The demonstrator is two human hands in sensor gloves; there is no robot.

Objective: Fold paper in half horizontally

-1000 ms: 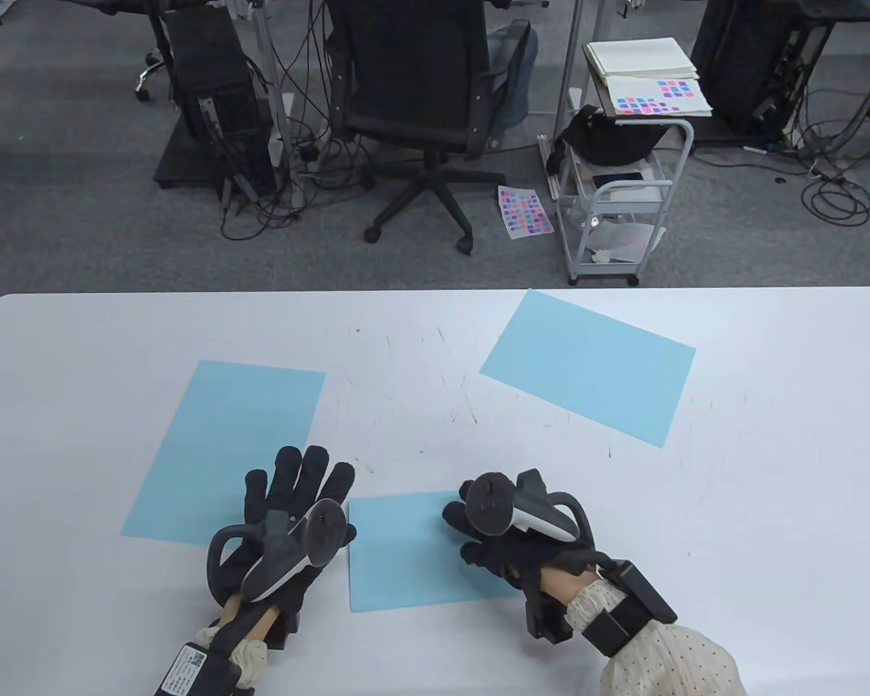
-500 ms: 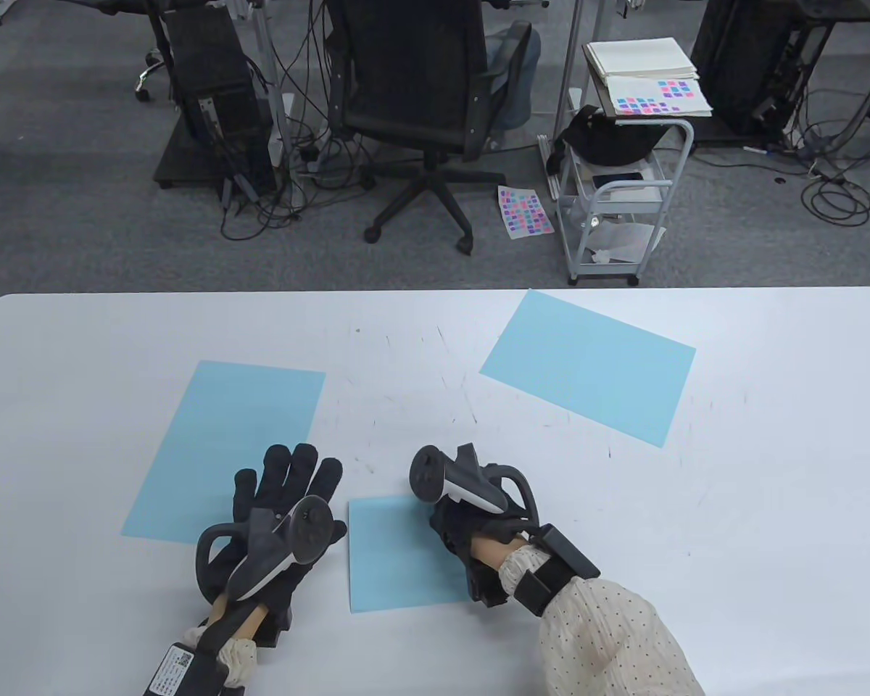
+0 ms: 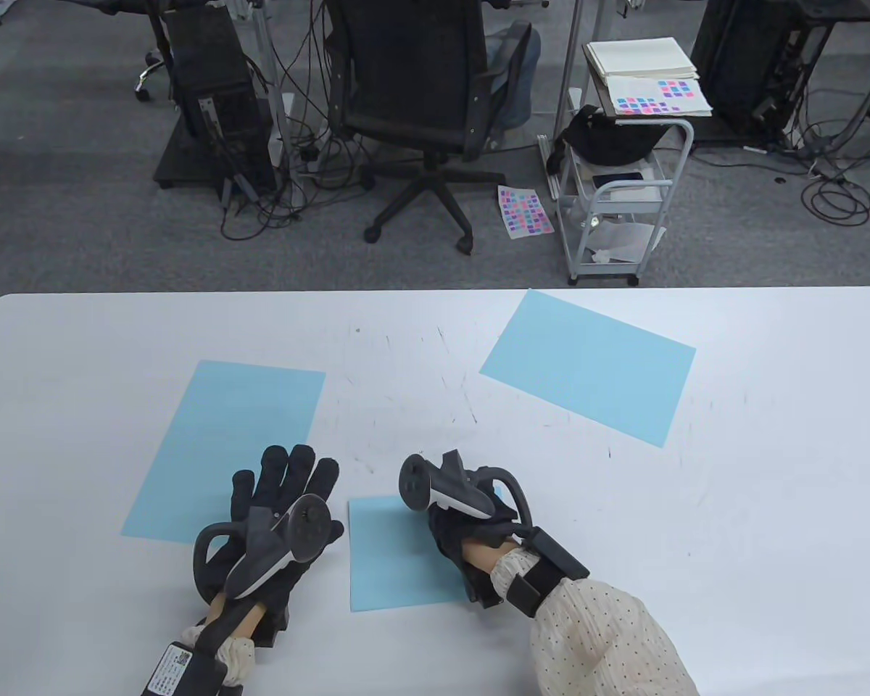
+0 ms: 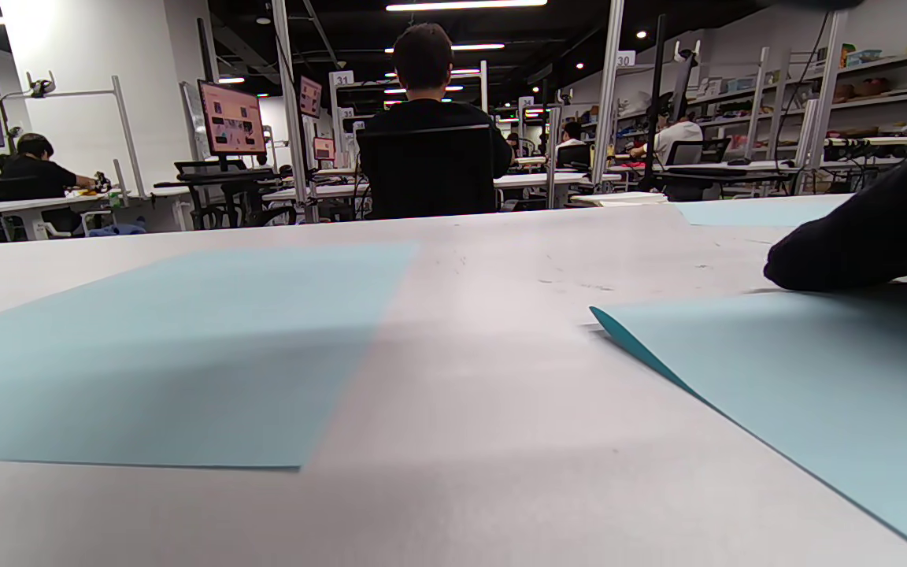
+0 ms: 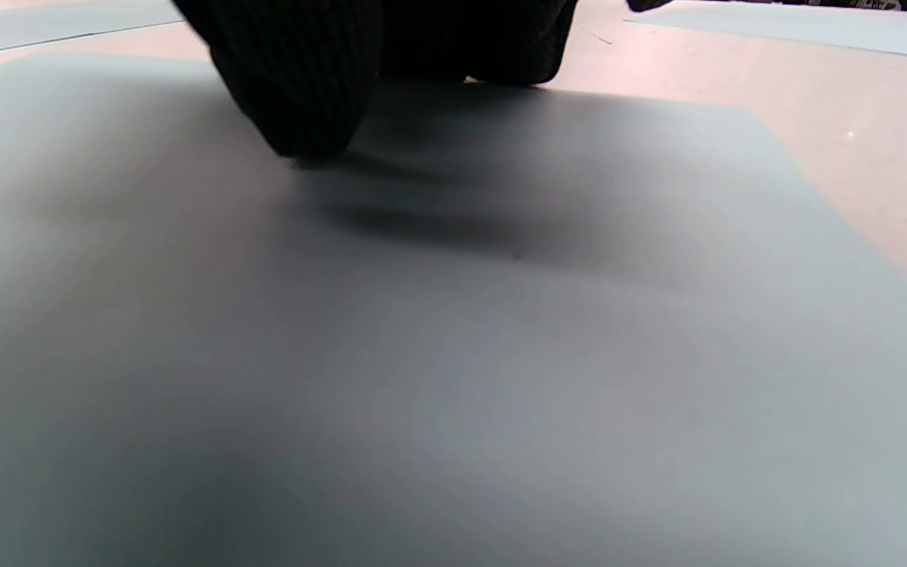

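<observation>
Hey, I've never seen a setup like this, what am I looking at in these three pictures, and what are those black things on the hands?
These are a person's two hands in black sensor gloves. The controller-like gadget on each is a motion tracker strapped to the back of the hand, not something held.

One camera looks down at the white table; the other two sit on the wrists, low over the surface.

Three light blue sheets lie there: a large sheet on the left, another sheet at the far right, and a smaller folded paper in front. The right hand presses on the folded paper, fingertips touching it. The left hand rests flat with fingers spread, partly on the large sheet. Neither hand grips anything.
</observation>
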